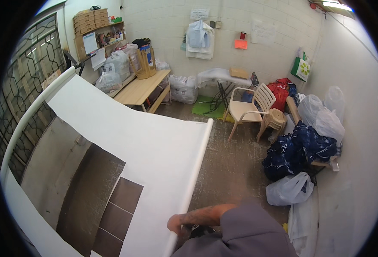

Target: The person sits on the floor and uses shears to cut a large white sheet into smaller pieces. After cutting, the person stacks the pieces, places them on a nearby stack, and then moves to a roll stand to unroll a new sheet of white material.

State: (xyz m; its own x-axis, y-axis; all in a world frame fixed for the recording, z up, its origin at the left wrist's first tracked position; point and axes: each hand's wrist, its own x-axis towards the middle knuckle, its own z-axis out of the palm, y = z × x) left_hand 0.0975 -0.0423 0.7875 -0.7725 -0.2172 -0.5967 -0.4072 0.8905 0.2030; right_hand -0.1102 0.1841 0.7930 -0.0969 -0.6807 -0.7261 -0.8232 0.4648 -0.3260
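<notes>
A large white sheet (154,137) stretches across the left and middle of the view, between a long white tube (14,137) by the window and a second white tube (199,167) nearer me. Large rectangular openings in the sheet show the brown floor; thin white strips cross the smaller ones. My right hand (175,223), at the end of a bent forearm in a grey sleeve, is closed round the near tube low in the view. Its fingertips are partly hidden. My left hand is out of view.
A wooden bench (144,88) with a stool and stuffed bags stands at the back left. A cream armchair (247,107) and stacked stools (274,122) are beyond the floor. Dark blue patterned bundles (300,147) and a white plastic bag (289,188) line the right wall.
</notes>
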